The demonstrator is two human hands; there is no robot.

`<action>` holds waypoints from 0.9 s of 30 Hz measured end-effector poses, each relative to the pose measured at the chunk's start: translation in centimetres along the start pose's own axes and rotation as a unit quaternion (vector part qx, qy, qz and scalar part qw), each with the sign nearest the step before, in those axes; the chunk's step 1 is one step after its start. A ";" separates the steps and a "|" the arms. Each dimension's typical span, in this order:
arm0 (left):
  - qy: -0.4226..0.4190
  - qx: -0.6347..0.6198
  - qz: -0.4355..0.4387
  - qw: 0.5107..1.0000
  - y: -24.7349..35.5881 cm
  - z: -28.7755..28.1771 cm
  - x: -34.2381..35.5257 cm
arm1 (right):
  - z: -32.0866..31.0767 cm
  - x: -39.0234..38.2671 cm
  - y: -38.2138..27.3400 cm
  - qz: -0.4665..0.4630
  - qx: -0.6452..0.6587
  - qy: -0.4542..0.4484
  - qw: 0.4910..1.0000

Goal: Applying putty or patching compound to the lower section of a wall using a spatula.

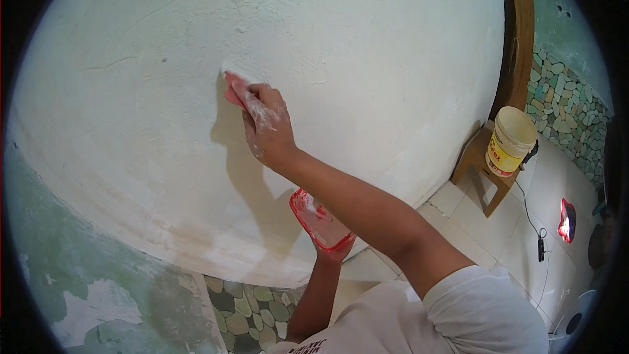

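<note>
My right hand point(270, 124), smeared with white paste, is closed around a pinkish-red putty spreader point(237, 90). The spreader's edge presses on the white wall point(386, 92), where a dab of white putty point(236, 69) shows along it. Lower down, my left hand point(333, 253) grips a red-rimmed plastic tray point(314, 224) from beneath. White putty coats the inside of the tray, which is partly hidden behind my right forearm. Most of my left hand's fingers are out of sight under the tray.
A white-and-yellow bucket point(510, 141) stands on a brown stool point(473, 162) to the right, near a wooden door frame point(517, 39). A power strip point(541, 248) with its cable and a red-and-black object point(567, 221) lie on the tiled floor point(452, 219). Green wall point(59, 236) borders the left.
</note>
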State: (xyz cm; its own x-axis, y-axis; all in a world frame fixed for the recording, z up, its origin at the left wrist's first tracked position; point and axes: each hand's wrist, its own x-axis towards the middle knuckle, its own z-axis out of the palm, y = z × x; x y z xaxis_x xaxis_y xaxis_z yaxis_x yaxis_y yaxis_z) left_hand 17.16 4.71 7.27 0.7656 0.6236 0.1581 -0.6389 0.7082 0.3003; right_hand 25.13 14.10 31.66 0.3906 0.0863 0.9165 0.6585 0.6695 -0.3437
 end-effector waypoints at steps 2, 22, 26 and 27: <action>-0.029 -0.025 -0.012 0.999 0.0 0.0 0.3 | -2.1 0.2 0.3 -0.014 0.009 -0.002 1.000; 0.046 -0.053 -0.013 0.997 -1.8 -1.0 2.5 | 3.0 4.2 2.9 0.214 0.189 0.192 0.939; -0.039 -0.023 -0.017 0.999 -1.8 -0.8 3.6 | -1.2 4.1 -0.8 0.169 0.123 0.037 0.977; -0.043 -0.025 -0.023 0.998 -2.2 -0.4 4.1 | -2.5 4.2 -0.3 0.201 0.147 -0.030 0.968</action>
State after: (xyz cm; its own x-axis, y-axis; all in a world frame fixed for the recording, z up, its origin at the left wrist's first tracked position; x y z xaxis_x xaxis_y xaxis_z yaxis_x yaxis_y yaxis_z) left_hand 21.69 5.84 6.86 0.7964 0.5610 0.2260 -0.6043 0.7525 0.2617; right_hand 28.13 12.44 35.08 0.5333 0.4211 0.7337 0.2454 0.7530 -0.6105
